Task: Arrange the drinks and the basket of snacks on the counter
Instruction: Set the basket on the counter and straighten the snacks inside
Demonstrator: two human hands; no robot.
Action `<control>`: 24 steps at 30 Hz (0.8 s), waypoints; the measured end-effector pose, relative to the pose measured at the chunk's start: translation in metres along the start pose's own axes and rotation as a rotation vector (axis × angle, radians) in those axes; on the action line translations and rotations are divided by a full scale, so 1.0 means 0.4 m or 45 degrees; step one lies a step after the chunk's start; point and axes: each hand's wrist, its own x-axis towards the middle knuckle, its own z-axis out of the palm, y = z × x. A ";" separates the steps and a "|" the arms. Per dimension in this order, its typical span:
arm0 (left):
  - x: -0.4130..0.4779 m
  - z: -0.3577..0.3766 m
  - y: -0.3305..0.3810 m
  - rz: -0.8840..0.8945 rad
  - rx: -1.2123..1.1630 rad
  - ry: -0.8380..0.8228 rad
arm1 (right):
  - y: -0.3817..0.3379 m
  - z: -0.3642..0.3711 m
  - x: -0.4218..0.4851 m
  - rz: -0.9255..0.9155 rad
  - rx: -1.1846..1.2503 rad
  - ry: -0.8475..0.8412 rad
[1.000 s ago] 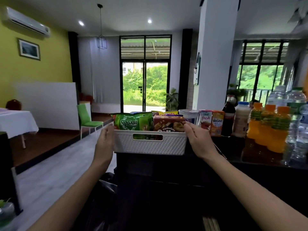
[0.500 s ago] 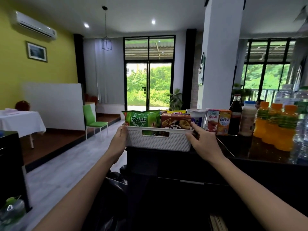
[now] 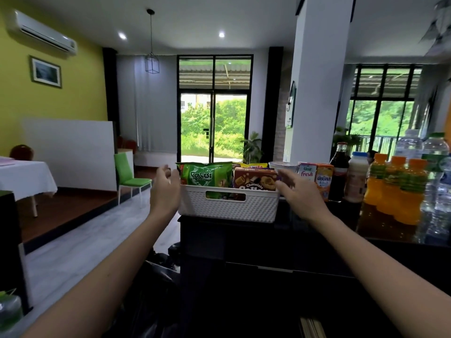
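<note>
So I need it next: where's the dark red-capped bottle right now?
The dark bottle stands right of centre in the head view, on the counter, between the orange carton and the white bottle.

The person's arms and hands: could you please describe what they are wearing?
Both forearms are bare to the picture's edge: no sleeves, watch or bracelet. The left hand and right hand are ungloved. A dark speck on a left finger might be a ring.
</note>
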 end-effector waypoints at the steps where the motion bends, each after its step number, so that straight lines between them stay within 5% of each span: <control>1: 0.010 -0.006 0.022 0.111 0.118 0.085 | -0.015 -0.008 0.014 -0.020 -0.006 0.025; 4: 0.036 -0.017 0.084 0.544 0.501 0.147 | -0.056 -0.016 0.067 -0.086 -0.097 -0.015; 7: 0.048 -0.010 0.143 0.813 0.841 -0.024 | -0.085 -0.008 0.116 -0.140 -0.257 -0.228; 13: 0.061 0.041 0.192 0.580 1.471 -0.401 | -0.115 -0.005 0.170 -0.037 -0.501 -0.681; 20: 0.064 0.049 0.167 0.422 1.249 -0.640 | -0.113 0.000 0.171 -0.068 -0.538 -0.697; 24: 0.062 0.036 0.187 0.368 1.096 -0.602 | -0.118 -0.016 0.177 -0.118 -0.476 -0.704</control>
